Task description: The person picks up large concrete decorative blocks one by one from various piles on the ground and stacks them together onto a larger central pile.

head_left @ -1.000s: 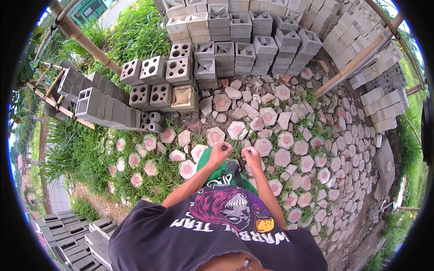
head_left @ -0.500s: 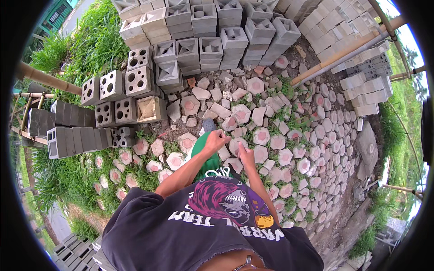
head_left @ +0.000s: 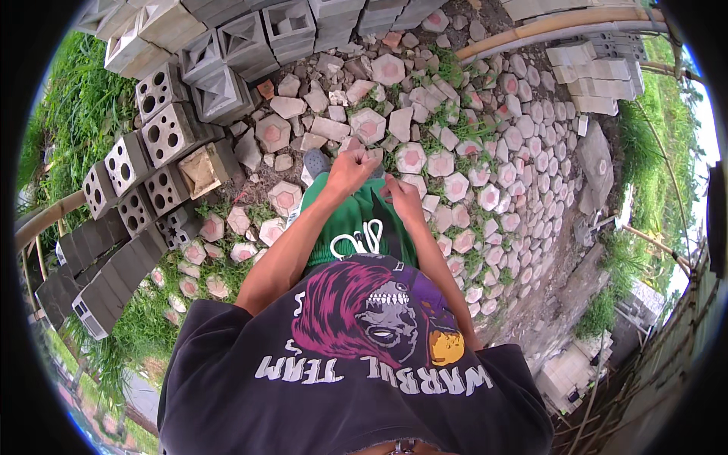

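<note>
In front of my body, above the green shorts point(head_left: 326, 208), my left hand point(head_left: 353, 168) is closed with its fingers curled in. My right hand point(head_left: 402, 199) is a little lower and to the right, also with bent fingers, apart from the left. Whatever either hand may hold is hidden by the fingers. A white drawstring point(head_left: 356, 241) hangs in loops at the waist of the shorts. Past the left hand a grey shoe with holes point(head_left: 315, 161) shows on the ground.
Hexagonal paving stones point(head_left: 368, 125) with pinkish centres cover the ground, with grass and broken pieces between them. Hollow concrete blocks point(head_left: 163, 133) are stacked at left and far side. A bamboo pole point(head_left: 561, 32) crosses at upper right, near pale stacked blocks point(head_left: 595, 72).
My view has turned and moved forward, so the block stacks shift left and upward. Both hands now appear higher in the picture, still closed; more of the green shorts shows.
</note>
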Demonstrator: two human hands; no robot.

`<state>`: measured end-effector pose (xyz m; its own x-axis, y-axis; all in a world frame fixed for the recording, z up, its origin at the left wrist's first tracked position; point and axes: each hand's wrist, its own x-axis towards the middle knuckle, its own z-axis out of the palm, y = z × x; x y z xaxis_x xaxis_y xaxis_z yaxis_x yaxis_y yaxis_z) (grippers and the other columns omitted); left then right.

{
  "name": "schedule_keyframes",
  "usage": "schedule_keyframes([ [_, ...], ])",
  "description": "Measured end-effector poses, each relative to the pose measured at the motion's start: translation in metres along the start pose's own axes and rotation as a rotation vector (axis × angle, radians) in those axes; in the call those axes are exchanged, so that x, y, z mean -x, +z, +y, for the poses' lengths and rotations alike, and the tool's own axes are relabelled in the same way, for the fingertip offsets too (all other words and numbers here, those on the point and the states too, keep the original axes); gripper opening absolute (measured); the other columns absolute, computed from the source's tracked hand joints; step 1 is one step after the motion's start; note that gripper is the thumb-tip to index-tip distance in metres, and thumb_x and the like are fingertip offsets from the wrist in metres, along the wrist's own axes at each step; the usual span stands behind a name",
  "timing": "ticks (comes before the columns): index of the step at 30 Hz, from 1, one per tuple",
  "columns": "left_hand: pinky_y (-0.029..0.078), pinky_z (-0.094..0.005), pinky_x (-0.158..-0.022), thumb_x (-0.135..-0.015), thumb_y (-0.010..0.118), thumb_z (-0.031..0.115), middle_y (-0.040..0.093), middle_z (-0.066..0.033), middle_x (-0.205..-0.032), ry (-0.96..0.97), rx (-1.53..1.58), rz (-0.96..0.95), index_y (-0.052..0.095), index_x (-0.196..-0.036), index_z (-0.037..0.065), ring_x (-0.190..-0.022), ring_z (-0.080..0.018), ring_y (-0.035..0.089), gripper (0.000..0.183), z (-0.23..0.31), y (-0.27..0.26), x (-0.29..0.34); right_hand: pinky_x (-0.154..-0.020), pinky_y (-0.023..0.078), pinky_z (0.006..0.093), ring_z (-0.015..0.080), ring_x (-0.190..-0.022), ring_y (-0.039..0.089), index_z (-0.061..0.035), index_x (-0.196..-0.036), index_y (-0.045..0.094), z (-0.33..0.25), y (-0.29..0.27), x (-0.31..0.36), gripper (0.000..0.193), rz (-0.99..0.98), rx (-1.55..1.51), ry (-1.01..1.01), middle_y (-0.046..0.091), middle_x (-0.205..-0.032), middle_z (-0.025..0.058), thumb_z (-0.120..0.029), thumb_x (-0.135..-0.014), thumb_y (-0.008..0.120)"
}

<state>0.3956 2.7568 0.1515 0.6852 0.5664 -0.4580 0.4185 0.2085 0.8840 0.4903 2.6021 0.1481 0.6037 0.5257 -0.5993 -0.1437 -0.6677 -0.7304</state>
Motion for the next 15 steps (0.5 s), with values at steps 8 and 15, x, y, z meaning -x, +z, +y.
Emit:
schedule_keyframes([
  [8,0.043,-0.0255,-0.064,-0.086,0.06,0.018,0.059,-0.0023,-0.069,-0.179,0.526,0.076,0.054,-0.065,0.005,-0.067,-0.0086,0.053,0.025,-0.015,-0.013,-0.021,-0.071,0.046,0.0268,0.012,-0.074,0.059,0.0029,-0.083,0.065,-0.024,-0.013,-0.037,0.04,0.033,0.026,0.03,0.064,-0.076,0.0055,-0.034,-0.094,0.054],
  [15,0.043,-0.0265,-0.071,-0.089,0.057,0.02,0.061,-0.0029,-0.076,-0.2,0.79,0.372,0.055,-0.069,0.006,-0.075,-0.0095,0.055,0.025,-0.043,-0.033,-0.121,-0.077,0.052,0.0314,0.0155,-0.08,0.061,0.0003,-0.093,0.061,-0.035,-0.041,-0.142,0.023,0.108,-0.047,-0.102,0.062,-0.087,0.0073,-0.02,-0.096,0.051],
])
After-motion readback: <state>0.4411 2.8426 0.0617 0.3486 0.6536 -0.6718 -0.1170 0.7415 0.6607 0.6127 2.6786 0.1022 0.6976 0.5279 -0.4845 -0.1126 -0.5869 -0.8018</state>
